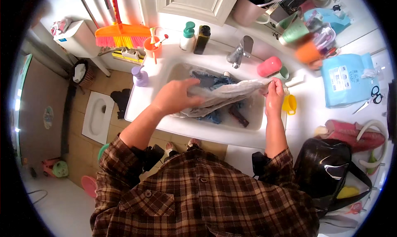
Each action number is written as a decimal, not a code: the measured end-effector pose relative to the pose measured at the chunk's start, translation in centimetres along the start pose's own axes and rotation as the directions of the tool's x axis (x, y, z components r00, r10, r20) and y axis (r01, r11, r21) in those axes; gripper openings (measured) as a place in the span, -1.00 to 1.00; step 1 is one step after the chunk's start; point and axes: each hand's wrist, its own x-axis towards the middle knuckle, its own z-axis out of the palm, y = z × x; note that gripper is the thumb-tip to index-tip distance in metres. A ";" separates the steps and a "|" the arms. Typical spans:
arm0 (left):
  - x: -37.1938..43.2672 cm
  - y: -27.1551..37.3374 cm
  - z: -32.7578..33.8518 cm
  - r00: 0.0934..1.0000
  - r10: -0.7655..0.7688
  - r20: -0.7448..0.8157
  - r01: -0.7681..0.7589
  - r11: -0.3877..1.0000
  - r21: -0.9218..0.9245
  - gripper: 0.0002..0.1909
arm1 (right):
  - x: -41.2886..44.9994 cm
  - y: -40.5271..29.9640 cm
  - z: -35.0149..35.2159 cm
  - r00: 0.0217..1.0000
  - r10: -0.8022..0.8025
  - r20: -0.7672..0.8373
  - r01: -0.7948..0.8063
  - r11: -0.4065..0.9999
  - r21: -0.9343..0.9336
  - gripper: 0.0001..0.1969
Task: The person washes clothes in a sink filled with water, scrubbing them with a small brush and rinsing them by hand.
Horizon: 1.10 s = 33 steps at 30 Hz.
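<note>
A wet, light grey cloth [231,93] stretches across the white washbasin [198,131]. My right hand [274,96] pinches its corner at the basin's right side. At the cloth's other end is my left hand [178,96], thumb and fingers spread; whether they touch the fabric is unclear because of blur. Blue denim fabric [203,77] lies under the cloth in cloudy water, partly hidden. A dark brown, bar-shaped item [238,116] rests in the basin near its front right. The chrome faucet [240,52] stands behind the basin.
A lavender pump bottle [140,77], an orange cup [153,48] and a white pump bottle [187,38] stand along the basin's rim. To the right are a yellow cup [289,103], scissors [369,99] and a black bag [322,165]. A squat toilet [97,117] is in the floor leftward.
</note>
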 end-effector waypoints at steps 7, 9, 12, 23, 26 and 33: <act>0.5 -5.0 1.8 1.000 0.023 0.012 -0.026 0.971 0.238 -0.71 | 0.1 0.6 1.9 0.990 0.141 -0.024 -0.134 0.970 0.204 -0.82; 1.0 -5.1 2.1 1.000 0.017 0.003 -0.017 0.999 0.033 -0.71 | 0.1 1.9 2.0 0.987 0.159 -0.028 -0.152 0.974 0.169 -0.81; 2.1 -5.0 3.1 0.966 -0.168 0.195 0.237 0.875 -0.421 -0.59 | -0.2 2.9 2.0 0.983 0.174 -0.052 -0.180 0.968 -0.174 -0.79; 0.6 3.7 8.1 0.927 0.208 0.313 -0.171 0.975 -0.142 -0.42 | -7.6 7.0 9.9 0.773 -0.296 0.561 0.482 0.848 -0.218 -0.81; -1.5 5.1 9.3 0.819 0.427 0.383 -0.434 0.898 -0.075 -0.50 | -7.1 6.7 10.3 0.768 -0.240 0.593 0.437 0.874 -0.212 -0.81; -3.0 5.2 9.0 0.720 0.454 0.525 -0.512 0.858 -0.040 -0.54 | -6.1 6.8 9.8 0.756 -0.214 0.618 0.437 0.869 -0.234 -0.80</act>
